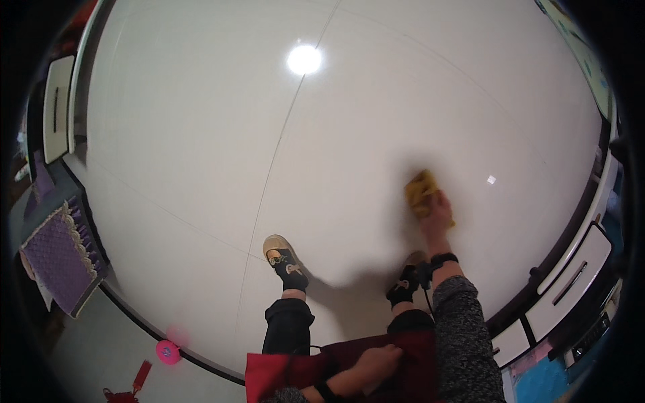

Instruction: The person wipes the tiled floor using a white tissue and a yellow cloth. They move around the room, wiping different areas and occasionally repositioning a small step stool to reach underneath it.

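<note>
My right hand (438, 213) reaches forward and grips a crumpled yellow cloth (422, 192). The cloth is against or just above the pale, glossy floor (349, 134); I cannot tell which. A soft shadow surrounds it, and the hand is slightly blurred. Near the lower edge, my left hand (377, 368) lies over the red apron (269, 373) on my lap, its fingers curled under. Whatever those fingers may hold is hidden. Dark bands circle both wrists, and a cable hangs from the right one.
My beige-toed shoes (281, 254) stand apart on the floor. Left are a white drawer front (59, 107), a purple quilted cover (60, 258) and a pink round object (168, 352). Right is a white drawer cabinet (568, 289). A light reflection shines farther ahead.
</note>
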Demonstrator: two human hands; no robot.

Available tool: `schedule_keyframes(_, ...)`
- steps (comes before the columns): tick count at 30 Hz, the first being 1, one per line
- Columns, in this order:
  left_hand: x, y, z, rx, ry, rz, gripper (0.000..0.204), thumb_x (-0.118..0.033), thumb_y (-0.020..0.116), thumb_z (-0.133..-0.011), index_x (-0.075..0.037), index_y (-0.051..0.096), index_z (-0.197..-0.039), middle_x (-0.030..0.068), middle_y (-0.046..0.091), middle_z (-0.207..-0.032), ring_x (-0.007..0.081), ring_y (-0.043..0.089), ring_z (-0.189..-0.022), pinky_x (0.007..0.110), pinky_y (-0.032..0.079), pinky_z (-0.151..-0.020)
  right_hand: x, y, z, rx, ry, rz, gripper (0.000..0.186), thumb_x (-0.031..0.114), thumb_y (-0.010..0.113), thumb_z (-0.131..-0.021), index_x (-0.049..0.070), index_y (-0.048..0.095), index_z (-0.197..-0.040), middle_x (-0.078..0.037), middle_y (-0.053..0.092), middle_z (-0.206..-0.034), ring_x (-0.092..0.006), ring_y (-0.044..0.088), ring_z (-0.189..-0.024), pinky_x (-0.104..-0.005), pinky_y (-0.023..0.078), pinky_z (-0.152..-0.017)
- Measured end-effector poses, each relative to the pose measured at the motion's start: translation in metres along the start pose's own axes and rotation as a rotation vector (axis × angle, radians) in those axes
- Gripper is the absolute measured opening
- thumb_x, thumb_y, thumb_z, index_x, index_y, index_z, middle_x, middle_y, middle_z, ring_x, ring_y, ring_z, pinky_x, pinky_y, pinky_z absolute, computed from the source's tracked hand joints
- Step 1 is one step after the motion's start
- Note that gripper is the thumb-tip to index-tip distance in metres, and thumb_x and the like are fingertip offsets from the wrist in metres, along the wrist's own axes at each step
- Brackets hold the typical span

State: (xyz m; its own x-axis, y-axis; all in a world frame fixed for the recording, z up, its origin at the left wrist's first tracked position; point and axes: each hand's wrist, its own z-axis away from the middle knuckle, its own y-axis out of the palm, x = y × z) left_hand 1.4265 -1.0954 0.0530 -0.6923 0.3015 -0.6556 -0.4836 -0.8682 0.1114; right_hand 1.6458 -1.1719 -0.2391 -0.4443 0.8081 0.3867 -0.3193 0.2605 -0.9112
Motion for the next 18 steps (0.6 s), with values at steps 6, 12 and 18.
schedule_keyframes(6, 0.009, 0.005, 0.050, -0.344, 0.196, 0.465, 0.009, -0.017, 0.056, -0.078, -0.009, 0.054, -0.079, 0.0101, 0.054, -0.077, 0.0309, 0.055, -0.062, 0.038, 0.046, -0.054, 0.062, 0.031, -0.125, -0.198, 0.843, -0.005, 0.060, 0.024, 0.061, -0.070, 0.010, 0.040, -0.124, -0.017, 0.046, -0.120, -0.0371, 0.042, -0.111, -0.0494, 0.037, -0.092)
schedule_keyframes(12, 0.058, -0.045, 0.080, -0.523, 0.318, 0.744, 0.010, -0.009, 0.061, -0.073, -0.010, 0.055, -0.080, 0.0067, 0.055, -0.078, 0.0271, 0.055, -0.061, 0.035, 0.047, -0.054, 0.211, 0.057, -0.273, -0.024, 0.419, 0.142, 0.066, 0.030, 0.059, -0.070, 0.012, 0.035, -0.130, -0.019, 0.042, -0.127, -0.0370, 0.043, -0.113, -0.0492, 0.040, -0.091)
schedule_keyframes(18, 0.077, -0.072, 0.105, -0.481, 0.181, 0.926, 0.008, -0.006, 0.060, -0.077, -0.008, 0.055, -0.082, 0.0082, 0.052, -0.071, 0.0212, 0.054, -0.058, 0.032, 0.045, -0.055, 0.361, 0.139, -0.240, 0.200, -0.433, 0.203, 0.042, 0.010, 0.042, -0.081, 0.023, 0.051, -0.121, -0.010, 0.047, -0.123, -0.0286, 0.044, -0.114, -0.0509, 0.034, -0.092)
